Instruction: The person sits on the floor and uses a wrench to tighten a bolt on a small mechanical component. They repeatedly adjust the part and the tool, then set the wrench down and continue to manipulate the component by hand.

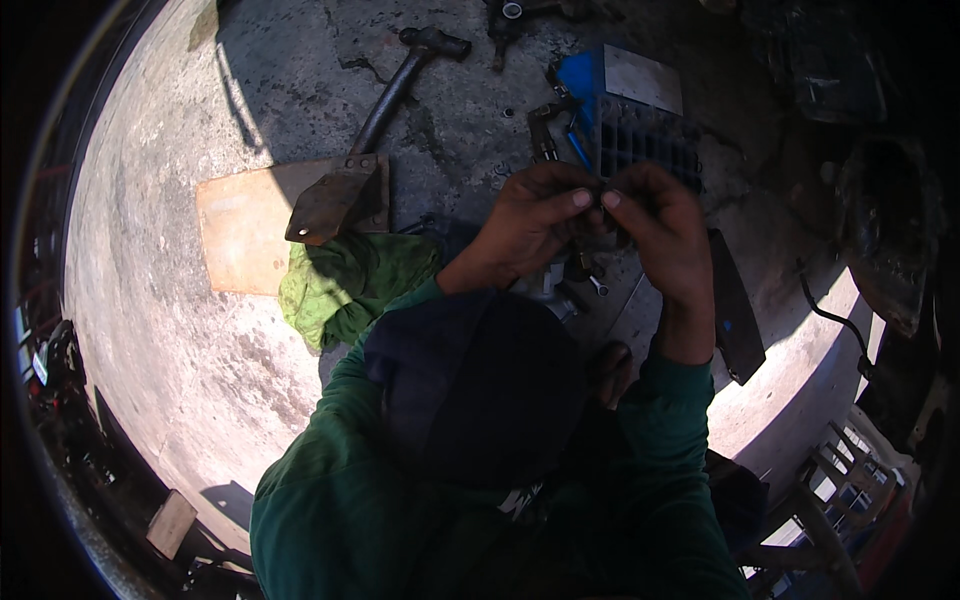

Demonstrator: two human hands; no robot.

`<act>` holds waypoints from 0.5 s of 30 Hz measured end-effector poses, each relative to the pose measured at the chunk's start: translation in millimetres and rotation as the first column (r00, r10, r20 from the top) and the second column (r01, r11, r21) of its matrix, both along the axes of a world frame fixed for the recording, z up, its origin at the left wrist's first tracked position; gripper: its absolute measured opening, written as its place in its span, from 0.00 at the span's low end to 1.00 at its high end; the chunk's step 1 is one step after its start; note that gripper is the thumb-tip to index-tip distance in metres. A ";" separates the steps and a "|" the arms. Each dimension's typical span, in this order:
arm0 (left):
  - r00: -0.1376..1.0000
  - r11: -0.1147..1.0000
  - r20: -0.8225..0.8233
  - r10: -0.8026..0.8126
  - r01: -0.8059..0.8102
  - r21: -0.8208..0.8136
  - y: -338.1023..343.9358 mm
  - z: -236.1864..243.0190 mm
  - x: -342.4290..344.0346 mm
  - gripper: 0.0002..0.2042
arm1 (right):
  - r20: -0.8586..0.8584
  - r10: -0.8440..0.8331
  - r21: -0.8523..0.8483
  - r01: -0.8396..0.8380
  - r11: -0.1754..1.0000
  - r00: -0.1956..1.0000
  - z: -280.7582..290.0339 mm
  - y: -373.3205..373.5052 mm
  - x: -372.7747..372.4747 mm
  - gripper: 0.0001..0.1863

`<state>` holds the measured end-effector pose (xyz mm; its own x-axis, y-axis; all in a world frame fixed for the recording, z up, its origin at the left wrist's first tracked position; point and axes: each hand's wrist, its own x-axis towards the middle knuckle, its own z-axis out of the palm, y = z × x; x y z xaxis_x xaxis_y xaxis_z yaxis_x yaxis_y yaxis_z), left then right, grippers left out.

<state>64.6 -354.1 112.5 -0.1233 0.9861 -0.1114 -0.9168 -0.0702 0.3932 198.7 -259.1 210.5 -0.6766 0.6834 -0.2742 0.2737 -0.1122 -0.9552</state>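
One small part, axis unclear

Whatever sits between the fingertips of your bare left hand and bare right hand is too small and covered to tell. Those hands hide the near end of the dark compartmented tray. Your dark cloth cap covers your lap; the upper edge cuts off a dark metal part with a ring.

Green sleeves, seemingly navy cap
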 end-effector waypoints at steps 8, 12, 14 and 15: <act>1.000 1.000 -0.019 -0.017 0.018 0.017 0.9 -1.9 -1.9 0.08 | 0.008 0.025 -0.019 -0.025 1.000 1.000 -0.6 3.5 -0.3 0.05; 0.999 1.000 -0.029 -0.017 0.017 -0.007 -0.2 1.2 -2.5 0.07 | -0.021 0.051 -0.063 -0.053 0.997 0.998 -5.6 7.8 3.0 0.05; 0.997 1.000 -0.075 -0.015 0.013 -0.021 -1.6 0.8 -2.1 0.07 | -0.037 0.036 -0.134 -0.041 0.990 0.999 -5.5 8.4 3.3 0.05; 0.995 1.000 -0.098 -0.015 0.012 -0.027 -1.7 0.6 -2.0 0.07 | -0.045 0.028 -0.169 -0.035 0.985 0.999 -5.4 9.0 3.5 0.05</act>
<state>62.6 -355.8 113.1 -0.1219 0.9846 -0.1254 -0.8744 -0.0467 0.4829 202.2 -250.1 205.2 -0.7102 0.6079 -0.3551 0.2397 -0.2655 -0.9338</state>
